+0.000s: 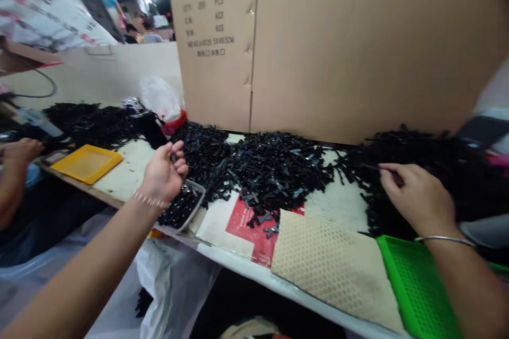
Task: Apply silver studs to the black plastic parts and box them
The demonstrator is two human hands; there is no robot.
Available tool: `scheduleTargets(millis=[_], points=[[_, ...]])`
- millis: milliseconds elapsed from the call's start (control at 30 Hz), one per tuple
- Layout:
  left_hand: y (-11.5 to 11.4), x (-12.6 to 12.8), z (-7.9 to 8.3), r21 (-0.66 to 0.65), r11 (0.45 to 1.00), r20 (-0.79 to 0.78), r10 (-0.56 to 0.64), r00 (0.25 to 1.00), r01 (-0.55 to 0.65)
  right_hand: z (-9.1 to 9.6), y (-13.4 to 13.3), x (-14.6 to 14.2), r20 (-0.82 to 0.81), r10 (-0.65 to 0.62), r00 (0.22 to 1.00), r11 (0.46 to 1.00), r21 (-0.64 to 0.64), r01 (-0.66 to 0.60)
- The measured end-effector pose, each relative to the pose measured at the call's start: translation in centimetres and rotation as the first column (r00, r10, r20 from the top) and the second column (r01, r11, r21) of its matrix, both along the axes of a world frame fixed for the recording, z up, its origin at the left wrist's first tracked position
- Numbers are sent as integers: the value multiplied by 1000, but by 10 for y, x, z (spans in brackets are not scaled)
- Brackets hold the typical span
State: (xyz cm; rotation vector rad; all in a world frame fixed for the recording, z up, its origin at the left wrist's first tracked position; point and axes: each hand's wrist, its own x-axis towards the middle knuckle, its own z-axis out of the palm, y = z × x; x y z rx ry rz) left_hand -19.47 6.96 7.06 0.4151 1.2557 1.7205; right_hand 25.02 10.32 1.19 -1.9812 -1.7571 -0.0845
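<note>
My left hand point(164, 172) is raised over a clear plastic container point(198, 202) of small black parts, its fingers curled. A dark bit shows between thumb and fingers, too small to name. At the right, my right hand point(421, 201) pinches a thin black piece point(370, 167) at the edge of a dark heap of black parts point(397, 151). Between my hands spreads a big pile of small flat black plastic parts point(278, 164). A few loose ones lie on a red-and-white printed sheet point(242, 228).
A large cardboard box point(338, 53) stands behind the piles. Along the near table edge lie a beige honeycomb-patterned pad point(330, 259) and a green basket point(417, 286). A yellow tray point(87, 163) is at left, beside another person's hand point(24, 149). A clear plastic bag point(159, 98) sits behind.
</note>
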Motion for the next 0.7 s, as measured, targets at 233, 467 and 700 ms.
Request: scheduleTargets(millis=[233,467,700], points=[[-101,131,-57,-169,894,612,-236,755,416,-34,-107,-77,-988,128,-88,989,134,-69],[-113,168,-62,-66,876,627,-336,703,477,-18,-147,-97,-842,78,-534,980,164,-115],[-118,181,-53,12,932,475,-323,818,362,-35,-166,-119,-941,-134,-311,872,37,-488]])
